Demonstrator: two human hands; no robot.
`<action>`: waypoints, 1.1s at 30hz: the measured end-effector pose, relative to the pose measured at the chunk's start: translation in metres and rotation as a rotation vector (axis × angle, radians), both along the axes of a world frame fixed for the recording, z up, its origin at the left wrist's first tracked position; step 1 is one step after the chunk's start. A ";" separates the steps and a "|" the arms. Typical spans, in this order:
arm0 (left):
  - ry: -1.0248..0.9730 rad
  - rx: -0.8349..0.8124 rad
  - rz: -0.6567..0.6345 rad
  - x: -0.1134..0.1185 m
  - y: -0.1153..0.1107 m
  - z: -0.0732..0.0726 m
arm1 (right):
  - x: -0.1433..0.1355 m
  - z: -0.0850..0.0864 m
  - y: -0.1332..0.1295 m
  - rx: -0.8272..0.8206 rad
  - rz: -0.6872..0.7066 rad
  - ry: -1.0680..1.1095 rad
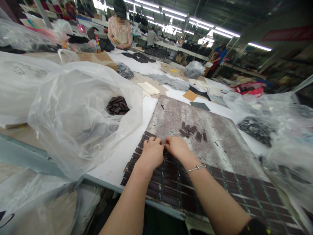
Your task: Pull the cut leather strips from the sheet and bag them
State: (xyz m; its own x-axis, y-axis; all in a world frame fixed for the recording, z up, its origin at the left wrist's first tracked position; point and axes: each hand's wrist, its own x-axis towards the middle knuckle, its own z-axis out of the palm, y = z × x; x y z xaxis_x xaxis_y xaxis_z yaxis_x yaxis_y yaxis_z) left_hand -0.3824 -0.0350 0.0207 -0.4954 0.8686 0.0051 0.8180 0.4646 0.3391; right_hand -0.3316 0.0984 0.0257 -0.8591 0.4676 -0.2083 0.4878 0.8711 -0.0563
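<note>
My left hand (pixel 153 151) rests at the far edge of the laid rows, its fingers curled down and closed. Beside it, my right hand (pixel 176 148) is closed in a pinch, fingertips meeting the left hand's. Whatever they pinch is hidden by the fingers. Under and around both hands, dark brown strips (pixel 168 194) lie side by side in rows on a worn greyish-brown board (pixel 220 140). Just beyond my right hand is a loose scatter of small brown strips (pixel 188 129).
An open clear plastic bag (pixel 85 88) with a pile of brown pieces (pixel 117 105) stands on the left. More plastic bags (pixel 288 130) crowd the right side. Behind the board lie a tan sheet (pixel 190 95) and a dark grey sheet (pixel 200 106). A person (pixel 119 32) works across the table.
</note>
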 end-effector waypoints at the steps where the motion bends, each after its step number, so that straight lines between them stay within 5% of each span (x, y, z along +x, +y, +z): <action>1: -0.004 -0.015 -0.011 0.002 0.001 0.000 | 0.001 -0.001 0.000 0.007 -0.004 -0.002; 6: 0.023 -0.075 -0.001 0.005 0.000 0.001 | 0.013 0.002 0.017 -0.033 -0.009 0.057; 11: -0.012 -0.101 -0.014 0.004 -0.001 0.003 | 0.037 0.000 0.078 0.086 -0.044 0.252; 16: -0.061 -0.134 0.000 0.004 0.001 0.005 | 0.051 -0.019 0.124 0.122 0.071 0.212; 28: -0.053 -0.106 0.010 0.007 0.001 0.004 | 0.055 -0.020 0.125 -0.064 -0.255 0.273; 33: -0.048 -0.095 0.008 0.007 0.000 0.005 | 0.055 -0.003 0.103 -0.199 -0.131 0.272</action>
State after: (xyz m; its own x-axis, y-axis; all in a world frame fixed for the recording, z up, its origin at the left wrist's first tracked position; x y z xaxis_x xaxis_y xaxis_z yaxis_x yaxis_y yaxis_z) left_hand -0.3756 -0.0346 0.0257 -0.4998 0.8603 -0.1005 0.7984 0.5026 0.3318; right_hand -0.2768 0.2018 0.0228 -0.8312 0.5504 -0.0782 0.5381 0.7612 -0.3620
